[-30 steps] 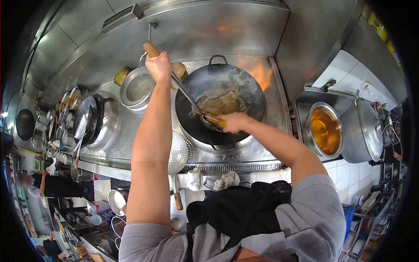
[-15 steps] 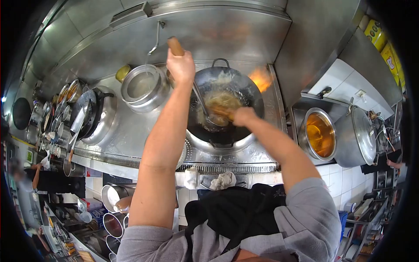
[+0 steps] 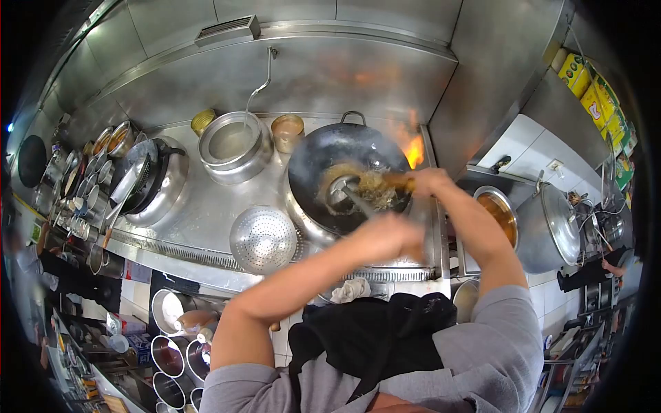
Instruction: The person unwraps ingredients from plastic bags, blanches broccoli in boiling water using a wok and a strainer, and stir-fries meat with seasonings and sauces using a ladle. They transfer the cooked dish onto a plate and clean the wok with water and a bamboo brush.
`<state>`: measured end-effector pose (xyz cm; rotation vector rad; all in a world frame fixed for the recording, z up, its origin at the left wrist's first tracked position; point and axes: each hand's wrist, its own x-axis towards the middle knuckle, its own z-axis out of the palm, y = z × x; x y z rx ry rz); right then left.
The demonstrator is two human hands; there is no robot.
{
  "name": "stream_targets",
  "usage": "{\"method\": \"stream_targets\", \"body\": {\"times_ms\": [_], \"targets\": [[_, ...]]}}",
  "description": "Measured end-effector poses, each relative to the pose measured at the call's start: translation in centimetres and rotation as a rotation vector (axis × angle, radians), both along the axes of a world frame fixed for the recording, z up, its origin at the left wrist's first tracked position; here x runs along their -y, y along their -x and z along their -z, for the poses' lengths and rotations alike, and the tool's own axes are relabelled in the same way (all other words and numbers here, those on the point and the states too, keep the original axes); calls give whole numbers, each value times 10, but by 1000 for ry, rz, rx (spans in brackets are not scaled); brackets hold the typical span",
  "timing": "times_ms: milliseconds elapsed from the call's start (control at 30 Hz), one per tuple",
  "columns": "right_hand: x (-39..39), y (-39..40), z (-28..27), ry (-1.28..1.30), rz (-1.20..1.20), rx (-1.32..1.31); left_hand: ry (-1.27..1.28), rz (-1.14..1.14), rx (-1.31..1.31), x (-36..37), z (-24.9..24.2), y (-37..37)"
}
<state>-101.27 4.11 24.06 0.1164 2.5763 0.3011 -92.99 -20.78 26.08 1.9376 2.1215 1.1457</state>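
Note:
A black wok (image 3: pixel 313 148) sits on the range with pale, stringy food (image 3: pixel 383 196) in its right half. My left hand (image 3: pixel 390 237), blurred by motion, is closed around the handle of a metal ladle (image 3: pixel 341 191). The ladle's bowl is in the middle of the wok, and its wooden handle end sticks out below my hand. My right hand (image 3: pixel 431 181), at the wok's right rim, grips a brown wooden tool (image 3: pixel 396 180) reaching left over the food. Blur and food hide the tool's tip and exact kind.
Flames (image 3: pixel 414 150) rise behind the wok's right rim. Left of it are a perforated strainer (image 3: pixel 264 239), a metal pot (image 3: pixel 234 168) under a tap and a brown container (image 3: pixel 287 132). To the right stand a basin of amber liquid (image 3: pixel 497 213) and a lidded pot (image 3: pixel 561 224).
My left hand has swung down from above the wok to its near side, turning the ladle. My right hand has moved right and up with the tool. The strainer is now uncovered.

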Motion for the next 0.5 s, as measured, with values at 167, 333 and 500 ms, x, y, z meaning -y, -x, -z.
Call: {"method": "stream_targets", "body": {"times_ms": [167,333,500], "targets": [[-31,-61,-101,417,114,-578,-627,-330,299,102,62,-43],[45,-70,-52,493,85,-770,-847,-310,664,180,71,-6],[56,-18,86,175,0,-304,-770,-302,687,205,62,12]]}}
